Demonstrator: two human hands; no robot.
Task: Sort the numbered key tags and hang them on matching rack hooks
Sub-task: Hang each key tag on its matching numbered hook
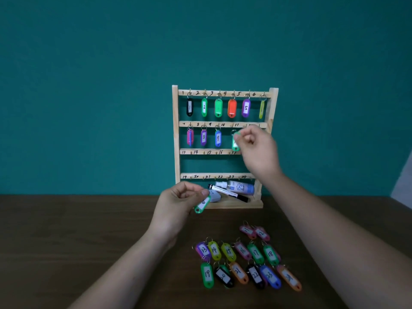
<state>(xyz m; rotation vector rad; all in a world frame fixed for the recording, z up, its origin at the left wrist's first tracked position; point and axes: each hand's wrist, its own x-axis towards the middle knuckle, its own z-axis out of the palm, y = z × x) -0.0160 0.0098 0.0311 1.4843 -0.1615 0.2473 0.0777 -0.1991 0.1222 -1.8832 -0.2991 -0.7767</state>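
Bare forearms reached in from the lower edge over the dark brown wooden counter (66, 230). Nearest on it lay a row of six oval plastic key tags with white labels: green tag 19 (207, 274), then a black, an orange, another black and a blue one, ending at orange tag 24 (289, 278). Just behind lay a second row, from purple tag 13 (203, 249) to green tag 18 (270, 254), several of them touching. Two pink tags, 11 (247, 231) and 12 (262, 233), lay side by side beyond that.

Further on, the left grip (180, 201) hovered above the counter, thumb and fingers pinching the ring end of a green hanging tag (202, 204); only a "0" showed on its label. Behind it stood the pale wooden rack (176, 130) with four numbered rails. In its bottom tray lay a black-and-white marker pen (229, 194) and a clear spray bottle (236, 187) on its side.

Higher up, the right grip (256, 148) pinched a second green tag (235, 141) just below the second rail, near the hook marked 10; its number was hidden. On that rail hung three tags left of it, among them purple tag 8 (203, 137) and blue tag 9 (218, 138). All six hooks of the top rail carried tags, from black tag 1 (189, 107) to a yellow-green tag (261, 109) turned edge-on. A teal wall (89, 85) stood behind.
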